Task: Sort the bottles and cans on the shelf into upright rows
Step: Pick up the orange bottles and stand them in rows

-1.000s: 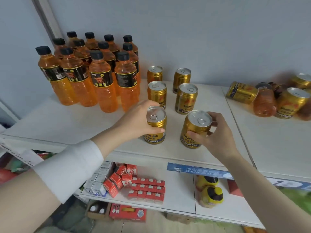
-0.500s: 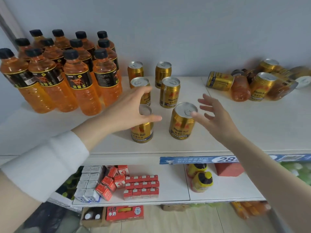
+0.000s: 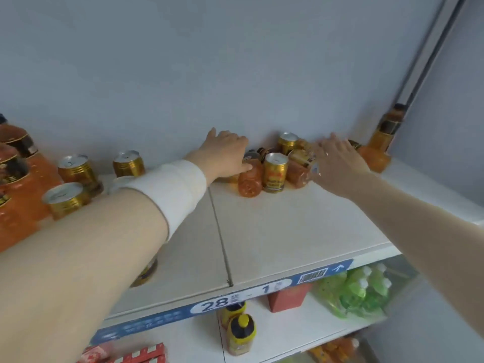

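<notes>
A jumbled pile of gold cans and orange bottles lies against the back wall. My left hand (image 3: 226, 153) reaches over its left end, fingers spread above a lying orange bottle (image 3: 250, 179); whether it touches a hidden can I cannot tell. An upright gold can (image 3: 275, 172) stands in the middle of the pile, another can (image 3: 287, 142) behind it. My right hand (image 3: 337, 159) hovers open over the pile's right side, above a second lying bottle (image 3: 297, 172). One orange bottle (image 3: 381, 145) stands upright in the far right corner. Sorted upright cans (image 3: 128, 163) and bottles (image 3: 15, 179) are at the left.
The white shelf (image 3: 288, 231) has a seam running front to back. Its front edge carries a blue price strip (image 3: 235, 302). The lower shelf holds yellow-capped bottles (image 3: 239, 334), a red box (image 3: 286, 297), green bottles (image 3: 358, 289) and red cartons (image 3: 141, 356).
Both hands let go of the two front cans and moved right and back to the jumbled pile. The camera view swung right, so the sorted rows now sit at the left edge.
</notes>
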### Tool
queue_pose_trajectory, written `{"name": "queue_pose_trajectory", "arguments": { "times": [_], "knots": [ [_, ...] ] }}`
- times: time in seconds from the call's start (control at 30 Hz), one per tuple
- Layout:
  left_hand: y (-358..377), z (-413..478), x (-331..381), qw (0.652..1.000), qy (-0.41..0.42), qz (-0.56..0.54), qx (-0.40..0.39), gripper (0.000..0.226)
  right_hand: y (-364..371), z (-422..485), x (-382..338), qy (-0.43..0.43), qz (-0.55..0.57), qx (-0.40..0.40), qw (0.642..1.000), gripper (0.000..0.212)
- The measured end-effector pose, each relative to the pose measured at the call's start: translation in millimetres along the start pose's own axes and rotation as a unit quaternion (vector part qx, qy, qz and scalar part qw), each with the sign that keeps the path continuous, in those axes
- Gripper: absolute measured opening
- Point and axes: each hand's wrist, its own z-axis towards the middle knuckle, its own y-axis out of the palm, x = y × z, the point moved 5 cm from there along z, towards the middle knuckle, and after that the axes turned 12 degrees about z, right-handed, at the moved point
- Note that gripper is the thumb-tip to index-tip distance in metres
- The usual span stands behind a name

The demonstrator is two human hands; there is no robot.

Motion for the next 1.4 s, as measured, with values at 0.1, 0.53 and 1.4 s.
{"name": "queue_pose_trajectory", "arguments": {
  "times": [0.1,0.53,1.4],
  "knots": [
    [-15.4,52.5,49.3,0.999,-0.013,-0.033,-0.009,0.058,-5.3,6.1,69.8,0.017,-0.014,0.001,1.0,0.068],
    [-34.5,209.1,226.2,0.991,0.024,-0.133,-0.017,0.045,28.5,35.4,273.7,0.132,0.12,-0.026,0.984,0.066],
    [82.0,391.7,341.9,0.717,-0.418,-0.526,-0.184,0.092,115.5,213.7,404.5,0.226,0.545,0.067,0.805,0.083]
  ]
}}
